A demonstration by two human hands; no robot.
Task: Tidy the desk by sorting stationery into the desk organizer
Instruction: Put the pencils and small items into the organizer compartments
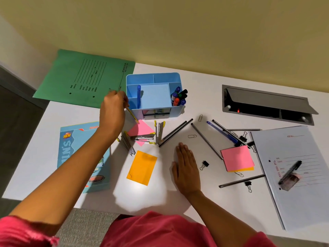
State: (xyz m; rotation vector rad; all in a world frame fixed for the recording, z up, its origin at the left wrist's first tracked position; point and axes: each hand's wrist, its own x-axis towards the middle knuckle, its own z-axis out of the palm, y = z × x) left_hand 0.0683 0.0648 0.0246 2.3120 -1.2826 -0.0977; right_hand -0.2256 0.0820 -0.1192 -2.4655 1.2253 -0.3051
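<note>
In the left-centre of the frame, the left hand point(113, 109) is gripping a yellow pencil point(132, 116) in curled fingers. The pencil is slanting down and to the right, just beside the left wall of the blue desk organizer point(153, 74). The organizer is standing in the upper middle, holding a blue pen point(138, 96) and markers point(179, 97). Below it, staplers point(142, 138) are lying on the white desk point(222, 202). In the lower centre, the right hand point(186, 166) is resting flat on the desk, fingers straight and pressed together. Farther right, black pencils point(206, 140) and a pink note pad point(237, 160) are lying scattered.
</note>
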